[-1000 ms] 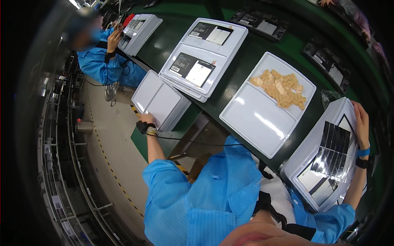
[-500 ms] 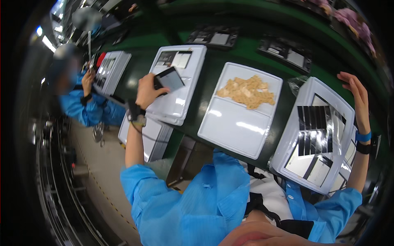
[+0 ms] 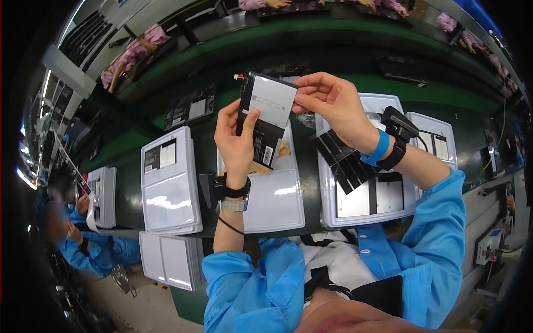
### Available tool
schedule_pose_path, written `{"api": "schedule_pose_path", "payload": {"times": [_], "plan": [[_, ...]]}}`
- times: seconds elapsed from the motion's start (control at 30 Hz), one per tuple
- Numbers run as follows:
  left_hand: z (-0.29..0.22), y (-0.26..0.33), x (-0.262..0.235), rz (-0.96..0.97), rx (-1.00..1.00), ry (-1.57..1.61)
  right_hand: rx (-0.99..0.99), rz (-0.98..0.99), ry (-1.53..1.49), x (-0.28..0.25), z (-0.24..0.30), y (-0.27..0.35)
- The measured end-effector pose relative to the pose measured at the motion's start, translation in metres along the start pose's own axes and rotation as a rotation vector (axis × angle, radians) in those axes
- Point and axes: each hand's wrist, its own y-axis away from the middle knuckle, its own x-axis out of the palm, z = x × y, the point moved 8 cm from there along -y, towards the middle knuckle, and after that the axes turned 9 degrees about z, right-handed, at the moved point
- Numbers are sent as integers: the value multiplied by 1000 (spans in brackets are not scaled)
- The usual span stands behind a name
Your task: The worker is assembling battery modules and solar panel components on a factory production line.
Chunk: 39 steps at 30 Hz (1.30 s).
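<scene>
A flat black battery pack (image 3: 272,100) with a white label and a small wired connector at its top left corner is held up over the middle of the bench. My left hand (image 3: 236,141) is closed round its left side, thumb across the front. At the pack's upper right edge, my right hand (image 3: 336,105) pinches with thumb and fingers; whether a thin film is between them cannot be made out. Behind the pack, partly hidden, lies a pile of tan pieces (image 3: 258,168) on a white tray (image 3: 275,205).
To the left is a tray stack (image 3: 166,205) with a similar pack on top. A sheet of black strips (image 3: 344,164) lies over the right tray (image 3: 327,188), which holds flat white and black pieces. A co-worker (image 3: 94,250) in blue sits at far left.
My left hand has brought the battery pack from the left tray to the middle, raised. My right hand has come in from the far right to the pack's edge. The view has turned.
</scene>
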Motion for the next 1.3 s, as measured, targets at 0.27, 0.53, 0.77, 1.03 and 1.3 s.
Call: {"api": "schedule_pose_path", "payload": {"times": [0.27,0.53,0.77,1.03,1.3], "plan": [[17,-5,22,-21,-131,553,34,-18,160,-41,-12,-11],[10,8,28,-13,-39,57,99,5,77,10,-26,-1],[29,13,44,147,-250,648,-88,35,345,-2,-32,-26],[47,18,32,-39,-198,609,6,103,418,59,-33,10],[59,22,34,15,-231,757,-30,-37,400,-3,-60,-25]]}}
